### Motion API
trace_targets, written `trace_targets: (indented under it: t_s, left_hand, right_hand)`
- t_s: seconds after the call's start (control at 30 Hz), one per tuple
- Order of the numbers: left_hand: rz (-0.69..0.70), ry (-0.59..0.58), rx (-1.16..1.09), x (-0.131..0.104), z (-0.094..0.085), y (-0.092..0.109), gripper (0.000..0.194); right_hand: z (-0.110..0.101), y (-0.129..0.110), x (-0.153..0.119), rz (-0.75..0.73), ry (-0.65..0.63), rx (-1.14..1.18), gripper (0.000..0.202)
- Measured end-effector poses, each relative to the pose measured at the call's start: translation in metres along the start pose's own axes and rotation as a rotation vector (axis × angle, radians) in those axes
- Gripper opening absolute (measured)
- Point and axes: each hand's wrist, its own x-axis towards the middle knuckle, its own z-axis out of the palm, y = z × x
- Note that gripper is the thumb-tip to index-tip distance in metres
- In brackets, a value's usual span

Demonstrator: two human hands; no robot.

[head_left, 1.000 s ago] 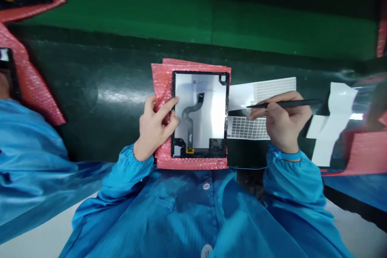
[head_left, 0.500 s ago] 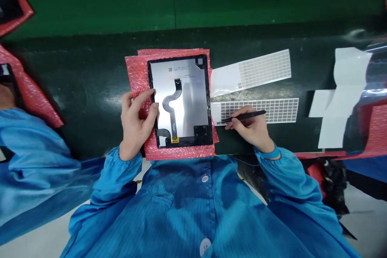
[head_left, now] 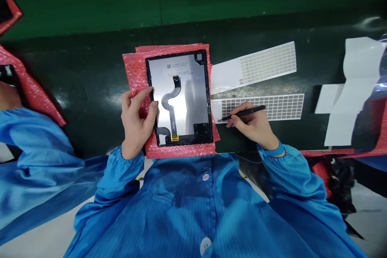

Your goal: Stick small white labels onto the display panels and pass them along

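Observation:
A tablet screen assembly [head_left: 198, 98] lies with its silvery back up in a black frame, a curved dark flex cable [head_left: 166, 102] running down it. Beneath it is pink bubble wrap [head_left: 134, 72]. My left hand [head_left: 137, 119] rests at the frame's left edge, thumb and index finger apart, their tips touching it. In my right hand [head_left: 250, 125] black tweezers [head_left: 252, 110] are pinched like a pen. Their tips are at the lower left of a sheet of small grey rectangular stickers [head_left: 286, 107]. Whether the tips hold a sticker is too small to tell.
A second sheet with paler stickers [head_left: 269, 62] lies slanted above the first. Creased white paper [head_left: 341, 125] is at the right on the dark green table [head_left: 90, 68]. At the left are another person's blue sleeve [head_left: 36, 141] and more pink bubble wrap [head_left: 39, 92].
The view has shifted slightly, so the sheets and paper appear a little farther right. Both hands keep almost the same positions, the tweezer tips still at the lower sheet's left end.

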Motion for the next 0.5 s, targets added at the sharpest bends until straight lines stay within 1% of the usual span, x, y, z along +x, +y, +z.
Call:
trace_targets:
  t_s: [0.1, 0.23, 0.5]
  left_hand:
    - [-0.008, 0.002, -0.018, 0.0, 0.0004, -0.0009, 0.041]
    - [-0.006, 0.013, -0.038, 0.0012, 0.0004, -0.0007, 0.04]
    - [-0.008, 0.018, -0.029, 0.001, 0.0009, -0.001, 0.039]
  right_hand:
    - [-0.0008, -0.0013, 0.0001, 0.007, -0.021, 0.005, 0.021]
    - [-0.0016, -0.0005, -0.0002, 0.014, -0.016, 0.029, 0.021]
    - [-0.0038, -0.0004, 0.0011, 0.036, -0.036, 0.015, 0.022]
